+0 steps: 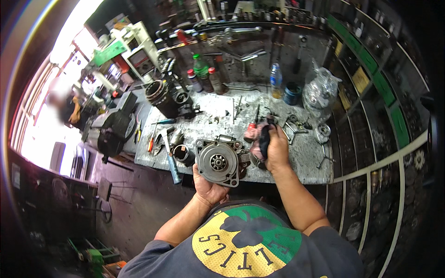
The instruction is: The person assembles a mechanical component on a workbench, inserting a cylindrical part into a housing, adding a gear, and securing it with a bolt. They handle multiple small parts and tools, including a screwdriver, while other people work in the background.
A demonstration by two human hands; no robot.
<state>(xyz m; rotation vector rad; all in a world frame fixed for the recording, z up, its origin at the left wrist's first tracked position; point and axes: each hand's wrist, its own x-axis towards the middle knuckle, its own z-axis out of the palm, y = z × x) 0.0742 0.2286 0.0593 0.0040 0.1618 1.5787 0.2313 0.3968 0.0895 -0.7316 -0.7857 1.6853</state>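
Observation:
My left hand is closed round the lower side of a starter motor, bearing it up at the bench's front edge. The motor's round grey face, with a small toothed pinion in the middle, is turned up toward me. Bunched in my closed right hand is a pink and black rag, just right of the motor. Part of the motor's body behind the rag is hidden. A hammer with a blue handle and an open metal cylinder are left of the motor.
Bottles, a large dark motor housing and a plastic bag stand along the back of the metal bench. Loose tools and small parts lie between. Shelves rise on the right; another person is at the far left.

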